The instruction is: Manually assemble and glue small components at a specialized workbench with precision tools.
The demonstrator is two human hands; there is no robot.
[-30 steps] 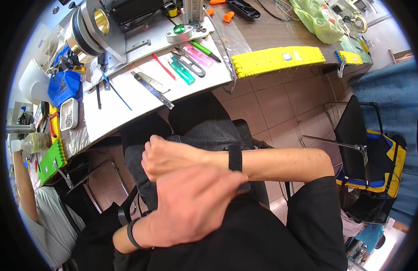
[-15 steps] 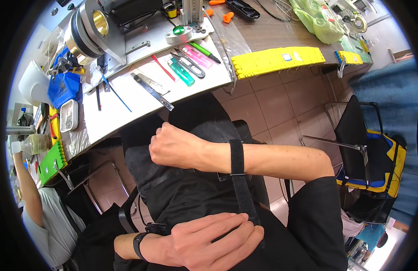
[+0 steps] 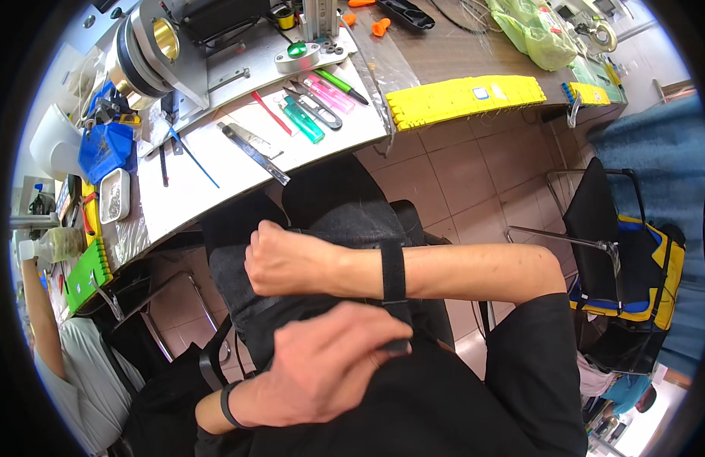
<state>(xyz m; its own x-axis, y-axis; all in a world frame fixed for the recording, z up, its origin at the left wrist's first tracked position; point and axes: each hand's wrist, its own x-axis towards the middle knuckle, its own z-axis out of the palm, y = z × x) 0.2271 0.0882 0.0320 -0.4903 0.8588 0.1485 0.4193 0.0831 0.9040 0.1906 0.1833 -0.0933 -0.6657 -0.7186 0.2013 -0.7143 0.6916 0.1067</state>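
Above my lap, my right hand (image 3: 280,259) is curled into a fist, with nothing seen in it. A black hook-and-loop strap (image 3: 394,273) wraps round the right forearm just behind the wrist. The strap's loose end runs down toward my left hand (image 3: 318,365). That hand is blurred by motion, its fingers pinched together on the strap's end, partly hidden under the fingertips. On my left wrist sits a dark wristband (image 3: 230,405).
On the white worktop (image 3: 192,199) ahead lie a utility knife (image 3: 253,154), thread snips (image 3: 314,107), a green lighter (image 3: 303,122) and pens. A metal fixture (image 3: 207,84) stands behind them. Yellow edging (image 3: 466,100) lines the bench. A chair (image 3: 592,206) stands right; another person's arm (image 3: 46,320) is left.
My left hand has moved up and closer to the right forearm, its fingers drawn together, bringing the strap's loose end up. The right fist has shifted slightly down and left.
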